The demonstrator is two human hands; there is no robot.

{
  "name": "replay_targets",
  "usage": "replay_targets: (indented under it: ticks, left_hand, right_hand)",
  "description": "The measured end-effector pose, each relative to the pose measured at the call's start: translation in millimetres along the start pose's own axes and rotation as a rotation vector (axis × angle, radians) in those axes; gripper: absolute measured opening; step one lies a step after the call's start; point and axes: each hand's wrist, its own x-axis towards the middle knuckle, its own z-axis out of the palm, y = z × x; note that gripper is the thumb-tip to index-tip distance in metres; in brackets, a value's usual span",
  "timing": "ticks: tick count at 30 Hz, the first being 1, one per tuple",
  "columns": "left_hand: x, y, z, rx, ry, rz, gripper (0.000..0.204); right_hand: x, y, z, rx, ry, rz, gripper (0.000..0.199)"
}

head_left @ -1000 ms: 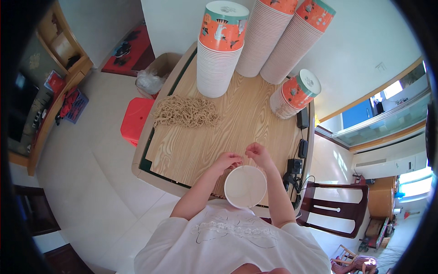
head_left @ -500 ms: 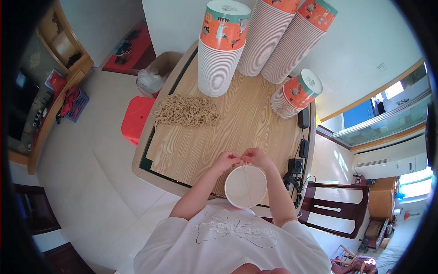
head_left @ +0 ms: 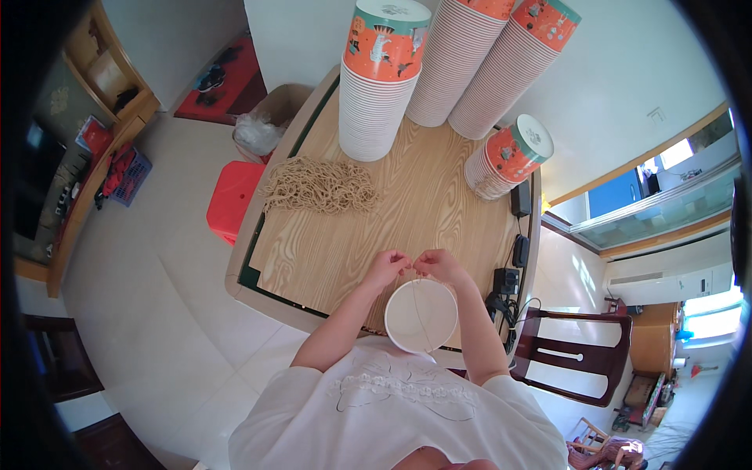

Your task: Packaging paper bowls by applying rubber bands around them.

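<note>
A white paper bucket [head_left: 399,317] sits at the table's near edge, against my shirt, its open mouth facing up. A thin tan cord [head_left: 419,313] runs across the mouth from the far rim to the near rim. My left hand [head_left: 391,266] is at the far rim, its fingertips pinched together on the cord. Beside it, my right hand [head_left: 440,266] pinches the cord too, just above the rim. The two sets of fingertips almost meet. Exactly how the cord passes between them is too small to make out.
A heap of tan cord [head_left: 321,186] lies at the table's left. Tall stacks of orange-and-green paper buckets [head_left: 378,110] stand at the back, with a shorter stack [head_left: 509,157] at right. Black adapters and cables [head_left: 507,282] line the right edge. A red stool [head_left: 231,200] is left, a dark chair [head_left: 572,356] right.
The cord across the bucket's mouth has shifted a little left and now bows more. Both hands keep their pinch near the far rim, with only small finger movements.
</note>
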Motion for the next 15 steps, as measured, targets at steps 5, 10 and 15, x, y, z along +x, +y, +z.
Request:
replay_targets:
  ticks: [5, 10, 15]
  left_hand:
    - [0.7, 2.9, 1.3, -0.036, 0.041, 0.005, 0.005]
    - [-0.5, 7.7, 0.7, -0.016, 0.036, -0.004, 0.005]
    - [-3.4, 10.1, 0.3, 0.046, -0.017, -0.046, 0.009]
  right_hand:
    - [8.1, 11.1, -4.8, 0.274, 0.077, 0.089, 0.018]
    - [7.3, 3.5, -4.4, -0.007, 0.007, 0.068, 0.018]
    - [8.6, 3.9, -4.9, -0.028, -0.004, 0.065, 0.018]
